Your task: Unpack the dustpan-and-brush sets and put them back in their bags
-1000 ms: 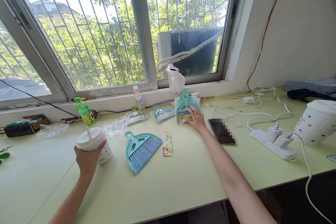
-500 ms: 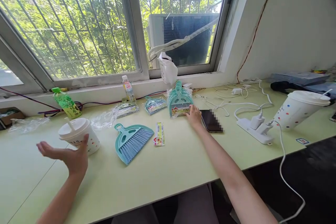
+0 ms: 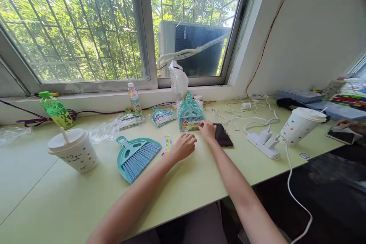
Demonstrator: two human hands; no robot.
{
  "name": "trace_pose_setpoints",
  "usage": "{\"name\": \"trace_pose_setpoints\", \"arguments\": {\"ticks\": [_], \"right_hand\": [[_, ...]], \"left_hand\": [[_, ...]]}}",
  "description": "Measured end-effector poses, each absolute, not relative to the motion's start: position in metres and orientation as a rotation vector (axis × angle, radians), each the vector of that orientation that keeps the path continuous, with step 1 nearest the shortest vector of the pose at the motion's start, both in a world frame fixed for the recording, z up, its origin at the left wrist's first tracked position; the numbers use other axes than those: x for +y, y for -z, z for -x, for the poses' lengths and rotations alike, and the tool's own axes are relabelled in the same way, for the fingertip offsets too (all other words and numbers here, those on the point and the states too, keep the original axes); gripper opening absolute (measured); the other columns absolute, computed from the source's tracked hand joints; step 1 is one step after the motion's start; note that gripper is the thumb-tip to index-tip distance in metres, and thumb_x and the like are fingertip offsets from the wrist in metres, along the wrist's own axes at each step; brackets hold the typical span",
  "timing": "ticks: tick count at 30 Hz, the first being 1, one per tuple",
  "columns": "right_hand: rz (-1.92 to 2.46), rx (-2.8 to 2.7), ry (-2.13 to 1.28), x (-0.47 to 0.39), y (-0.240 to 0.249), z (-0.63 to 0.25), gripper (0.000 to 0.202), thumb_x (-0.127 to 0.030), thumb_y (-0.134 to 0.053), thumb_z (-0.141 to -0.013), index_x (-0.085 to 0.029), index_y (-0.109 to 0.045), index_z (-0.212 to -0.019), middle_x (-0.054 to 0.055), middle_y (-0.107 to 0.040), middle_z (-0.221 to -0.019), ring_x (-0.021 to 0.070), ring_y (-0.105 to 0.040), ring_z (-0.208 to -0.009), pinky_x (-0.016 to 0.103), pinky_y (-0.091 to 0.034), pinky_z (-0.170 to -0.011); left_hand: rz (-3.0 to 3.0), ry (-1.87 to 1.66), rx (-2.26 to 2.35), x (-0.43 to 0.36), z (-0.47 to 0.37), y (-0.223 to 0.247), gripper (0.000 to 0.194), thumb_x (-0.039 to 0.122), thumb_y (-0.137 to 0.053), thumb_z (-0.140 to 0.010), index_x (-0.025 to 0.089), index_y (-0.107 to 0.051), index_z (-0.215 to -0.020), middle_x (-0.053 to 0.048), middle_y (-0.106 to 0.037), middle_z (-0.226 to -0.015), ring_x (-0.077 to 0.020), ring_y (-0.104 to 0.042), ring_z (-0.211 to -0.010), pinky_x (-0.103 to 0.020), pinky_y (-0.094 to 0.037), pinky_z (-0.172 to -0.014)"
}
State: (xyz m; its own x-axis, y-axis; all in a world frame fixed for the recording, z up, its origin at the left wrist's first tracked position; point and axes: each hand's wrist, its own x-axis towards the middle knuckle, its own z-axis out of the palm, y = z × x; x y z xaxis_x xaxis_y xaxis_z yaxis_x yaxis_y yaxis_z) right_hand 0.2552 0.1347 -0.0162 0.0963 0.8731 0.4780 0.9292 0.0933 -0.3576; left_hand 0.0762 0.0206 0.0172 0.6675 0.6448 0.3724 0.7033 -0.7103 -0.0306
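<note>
My right hand (image 3: 207, 130) has its fingertips at the lower right corner of the front packaged dustpan and brush set (image 3: 191, 113), closed on its edge. That set leads an upright stack in clear wrap. My left hand (image 3: 185, 146) hovers above the table close by, fingers loosely bent and apart, with nothing visible in it. Left of it lies a card label (image 3: 167, 143), partly hidden by the hand and forearm. Farther left rests an unwrapped teal dustpan (image 3: 123, 155) with a blue-bristled brush (image 3: 141, 160) on it. A dark phone (image 3: 223, 136) lies right of my right hand.
Two more wrapped sets (image 3: 163, 116) lie toward the window. White cups (image 3: 74, 150) stand left and right. Also there are a green bottle (image 3: 56, 109), a clear bottle (image 3: 134, 98) and a power strip (image 3: 261, 145) with cables. Another person's hand (image 3: 344, 124) touches a phone at far right.
My left hand has moved right from beside the left cup to near the card label and stack. My right hand stays at the stack's corner. The view has shifted, bringing in another person's hand.
</note>
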Motion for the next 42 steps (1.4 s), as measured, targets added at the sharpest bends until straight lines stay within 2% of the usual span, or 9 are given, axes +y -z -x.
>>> {"name": "trace_pose_setpoints", "arguments": {"ticks": [5, 7, 10, 18, 24, 27, 31, 37, 42], "right_hand": [[1.778, -2.051, 0.081, 0.132, 0.000, -0.266, 0.009, -0.030, -0.067, -0.083, -0.023, -0.070, -0.079, 0.007, -0.072, -0.100, 0.0259, -0.063, -0.103, 0.042, -0.039, -0.092], [1.759, -2.160, 0.012, 0.132, -0.007, -0.271, 0.006, -0.029, -0.071, -0.080, -0.023, -0.071, -0.078, 0.005, -0.074, -0.096, 0.0255, -0.065, -0.099, 0.042, -0.039, -0.094], [1.700, -2.228, -0.237, 0.132, -0.015, -0.281, 0.005, -0.028, -0.073, -0.076, -0.023, -0.072, -0.076, 0.003, -0.075, -0.087, 0.0231, -0.067, -0.091, 0.037, -0.044, -0.088], [1.342, -2.117, -0.937, 0.140, -0.013, -0.311, 0.016, -0.031, -0.072, -0.069, -0.019, -0.063, -0.073, 0.001, -0.072, -0.079, 0.0163, -0.066, -0.080, 0.027, -0.048, -0.078], [1.587, -2.036, -0.332, 0.138, -0.012, -0.293, 0.011, -0.032, -0.065, -0.081, -0.021, -0.066, -0.081, 0.002, -0.072, -0.084, 0.0181, -0.065, -0.081, 0.030, -0.044, -0.079], [1.693, -2.072, 0.087, 0.135, -0.008, -0.278, 0.011, -0.031, -0.060, -0.088, -0.021, -0.065, -0.085, 0.005, -0.073, -0.091, 0.0217, -0.063, -0.091, 0.036, -0.037, -0.088], [1.712, -2.095, 0.352, 0.133, 0.001, -0.269, 0.011, -0.026, -0.054, -0.093, -0.020, -0.063, -0.092, 0.009, -0.071, -0.102, 0.0231, -0.059, -0.101, 0.039, -0.032, -0.092], [1.816, -1.988, 0.359, 0.130, -0.003, -0.270, 0.019, -0.020, -0.045, -0.093, -0.019, -0.061, -0.103, 0.011, -0.067, -0.110, 0.0244, -0.056, -0.108, 0.041, -0.028, -0.097], [2.003, -1.650, 0.182, 0.109, -0.027, -0.283, 0.046, -0.028, -0.046, -0.092, -0.019, -0.044, -0.136, 0.017, -0.051, -0.140, 0.0292, -0.047, -0.127, 0.046, -0.032, -0.102]], "left_hand": [[2.523, 0.699, -1.637, 0.057, -0.079, 0.008, 0.041, 0.022, -0.047, -0.089, 0.016, -0.053, -0.128, -0.015, -0.047, -0.146, -0.0300, -0.037, -0.139, -0.059, -0.018, -0.117], [2.506, 0.712, -1.702, 0.059, -0.072, 0.014, 0.046, 0.026, -0.043, -0.091, 0.016, -0.047, -0.135, -0.013, -0.044, -0.150, -0.0305, -0.031, -0.143, -0.064, -0.005, -0.118], [2.490, 0.736, -1.755, 0.059, -0.066, 0.018, 0.052, 0.027, -0.041, -0.092, 0.017, -0.040, -0.142, -0.012, -0.048, -0.148, -0.0294, -0.028, -0.145, -0.064, 0.000, -0.118], [2.470, 0.827, -1.822, 0.066, -0.061, 0.016, 0.031, 0.011, -0.040, -0.090, 0.020, -0.059, -0.114, -0.010, -0.055, -0.140, -0.0233, -0.047, -0.132, -0.058, -0.013, -0.119], [2.379, 0.873, -1.855, 0.082, -0.061, 0.013, 0.021, 0.017, -0.044, -0.094, 0.019, -0.064, -0.089, -0.007, -0.066, -0.115, -0.0209, -0.061, -0.105, -0.048, -0.032, -0.112], [2.255, 0.875, -1.760, 0.092, -0.064, 0.013, 0.019, 0.019, -0.046, -0.094, 0.018, -0.065, -0.094, -0.012, -0.063, -0.116, -0.0248, -0.058, -0.108, -0.043, -0.042, -0.102], [2.251, 0.747, -1.266, 0.098, -0.071, 0.012, 0.030, 0.006, -0.047, -0.088, 0.016, -0.062, -0.112, -0.016, -0.053, -0.134, -0.0273, -0.046, -0.127, -0.047, -0.030, -0.113], [2.488, 0.377, -0.841, 0.103, -0.087, 0.012, 0.036, 0.002, -0.038, -0.090, 0.015, -0.066, -0.107, -0.011, -0.065, -0.112, -0.0212, -0.055, -0.119, -0.040, -0.026, -0.118], [2.486, 0.476, -1.148, 0.106, -0.080, 0.014, 0.041, 0.008, -0.038, -0.093, 0.011, -0.053, -0.131, -0.015, -0.053, -0.138, -0.0247, -0.045, -0.132, -0.042, -0.035, -0.110]]}}
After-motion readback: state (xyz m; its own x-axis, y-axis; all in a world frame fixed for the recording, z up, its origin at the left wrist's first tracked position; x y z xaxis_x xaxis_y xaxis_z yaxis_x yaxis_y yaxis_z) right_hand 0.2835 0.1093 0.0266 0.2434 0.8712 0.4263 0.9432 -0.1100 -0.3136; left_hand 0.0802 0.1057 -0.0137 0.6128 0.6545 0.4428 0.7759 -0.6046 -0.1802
